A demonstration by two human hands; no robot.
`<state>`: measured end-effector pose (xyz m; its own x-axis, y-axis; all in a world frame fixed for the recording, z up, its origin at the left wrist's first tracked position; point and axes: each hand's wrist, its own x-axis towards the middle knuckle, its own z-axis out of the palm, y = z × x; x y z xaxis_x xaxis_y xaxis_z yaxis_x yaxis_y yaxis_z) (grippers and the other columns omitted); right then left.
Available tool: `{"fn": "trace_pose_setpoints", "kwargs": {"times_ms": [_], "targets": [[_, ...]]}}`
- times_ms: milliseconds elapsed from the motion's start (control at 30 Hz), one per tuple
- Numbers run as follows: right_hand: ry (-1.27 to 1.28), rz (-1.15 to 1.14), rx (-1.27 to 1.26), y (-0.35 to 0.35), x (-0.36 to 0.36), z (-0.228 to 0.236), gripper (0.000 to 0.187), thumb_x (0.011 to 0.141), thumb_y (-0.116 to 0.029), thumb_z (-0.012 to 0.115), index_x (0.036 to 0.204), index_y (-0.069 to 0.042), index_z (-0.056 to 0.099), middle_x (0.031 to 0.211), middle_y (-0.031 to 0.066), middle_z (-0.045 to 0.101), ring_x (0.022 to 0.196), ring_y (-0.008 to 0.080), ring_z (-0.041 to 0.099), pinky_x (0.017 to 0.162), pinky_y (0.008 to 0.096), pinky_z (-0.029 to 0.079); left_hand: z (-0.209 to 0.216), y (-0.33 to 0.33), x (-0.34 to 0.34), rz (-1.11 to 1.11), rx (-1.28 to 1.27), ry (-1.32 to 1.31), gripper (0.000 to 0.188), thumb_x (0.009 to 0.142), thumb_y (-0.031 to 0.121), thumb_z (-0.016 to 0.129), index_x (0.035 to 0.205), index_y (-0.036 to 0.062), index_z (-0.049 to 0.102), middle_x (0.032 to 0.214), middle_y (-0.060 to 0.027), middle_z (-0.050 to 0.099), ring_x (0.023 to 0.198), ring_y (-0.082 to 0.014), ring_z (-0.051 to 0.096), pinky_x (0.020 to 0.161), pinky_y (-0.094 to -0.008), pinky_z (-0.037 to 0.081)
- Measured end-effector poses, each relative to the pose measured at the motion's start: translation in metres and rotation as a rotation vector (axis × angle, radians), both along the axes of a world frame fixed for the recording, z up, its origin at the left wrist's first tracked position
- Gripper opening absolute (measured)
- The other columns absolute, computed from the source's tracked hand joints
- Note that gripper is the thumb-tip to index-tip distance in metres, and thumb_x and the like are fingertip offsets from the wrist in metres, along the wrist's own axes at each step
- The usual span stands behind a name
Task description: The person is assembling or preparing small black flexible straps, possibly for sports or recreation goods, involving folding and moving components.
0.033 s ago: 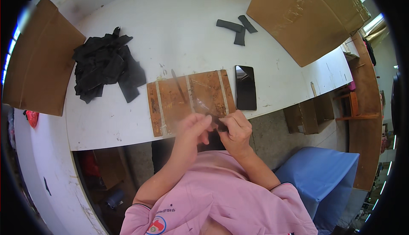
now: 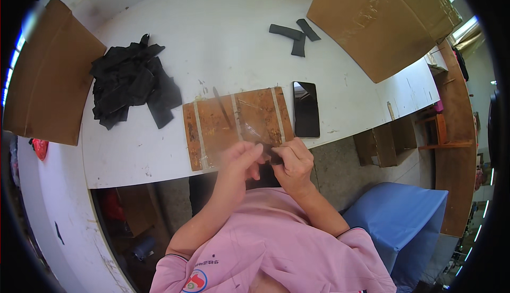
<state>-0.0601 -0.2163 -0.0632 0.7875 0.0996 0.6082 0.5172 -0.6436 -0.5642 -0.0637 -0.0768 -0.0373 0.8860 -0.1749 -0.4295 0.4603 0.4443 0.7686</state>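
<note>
In front of my chest, over the table's near edge, both hands meet on a small dark strip of material (image 2: 274, 156). My right hand (image 2: 295, 166) is closed on it, thumb and fingers pinched together. The thumb and forefinger of my left hand (image 2: 239, 161) come together at the strip's left end; its other fingers are curled and partly hidden. Just beyond the hands lies a brown board (image 2: 210, 133) with pale bands across it. A thin dark stick-like tool (image 2: 223, 109) shows above the board, blurred.
A heap of black fabric pieces (image 2: 130, 83) lies left on the white table (image 2: 212, 43). Several dark strips (image 2: 298, 37) sit at the back right, and a black phone (image 2: 306, 109) beside the board. Cardboard boxes (image 2: 53, 75) flank both sides. A blue bin (image 2: 396, 224) stands lower right.
</note>
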Motion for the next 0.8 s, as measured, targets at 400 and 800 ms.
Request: {"fn": "trace_pose_setpoints", "kwargs": {"times_ms": [400, 800], "targets": [[-0.026, 0.004, -0.016, 0.001, 0.008, -0.005, 0.023, 0.046, 0.005, 0.057, 0.069, 0.000, 0.053, 0.065, 0.0097, 0.050, 0.057, 0.0259, 0.047, 0.050, 0.0341, 0.039, -0.008, 0.002, 0.000, 0.085, -0.058, 0.012, 0.010, 0.078, 0.005, 0.053, 0.085, -0.0017, 0.053, 0.071, -0.0090, 0.058, 0.048, -0.0091, 0.049, 0.048, -0.0245, 0.043], [-0.328, 0.142, -0.273, -0.005, 0.013, -0.005, 0.015, 0.052, -0.012, 0.053, 0.064, -0.004, 0.051, 0.065, 0.0040, 0.046, 0.057, 0.0168, 0.045, 0.047, 0.0281, 0.034, -0.031, 0.009, 0.010, 0.012, 0.150, 0.000, 0.009, 0.074, 0.006, 0.055, 0.080, -0.0002, 0.055, 0.059, -0.0028, 0.053, 0.043, -0.0077, 0.047, 0.040, -0.0196, 0.040]]}}
